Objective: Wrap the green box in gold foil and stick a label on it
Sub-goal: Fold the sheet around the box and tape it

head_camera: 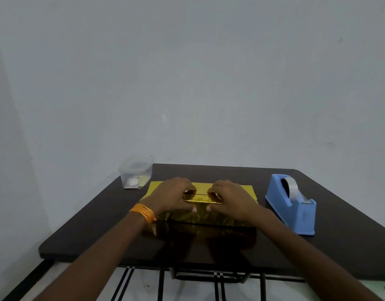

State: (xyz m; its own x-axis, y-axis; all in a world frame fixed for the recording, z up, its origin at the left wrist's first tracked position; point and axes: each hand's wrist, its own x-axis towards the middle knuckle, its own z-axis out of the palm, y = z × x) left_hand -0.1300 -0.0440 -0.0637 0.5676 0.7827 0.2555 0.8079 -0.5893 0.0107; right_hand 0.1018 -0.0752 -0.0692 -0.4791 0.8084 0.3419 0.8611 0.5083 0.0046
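Observation:
A sheet of gold foil [201, 213] lies in the middle of the dark table [317, 246], folded up over the box, which is fully hidden under it. My left hand [172, 197] presses the foil's left part, fingers gripping the folded edge on top. My right hand [233, 199] does the same on the right part. The two foil edges meet between my fingertips. An orange thread band circles my left wrist. No green surface shows.
A blue tape dispenser [292, 203] with a roll of clear tape stands to the right of the foil. A clear plastic tub [136, 171] holding small white labels sits at the table's back left corner. A plain wall rises behind the table.

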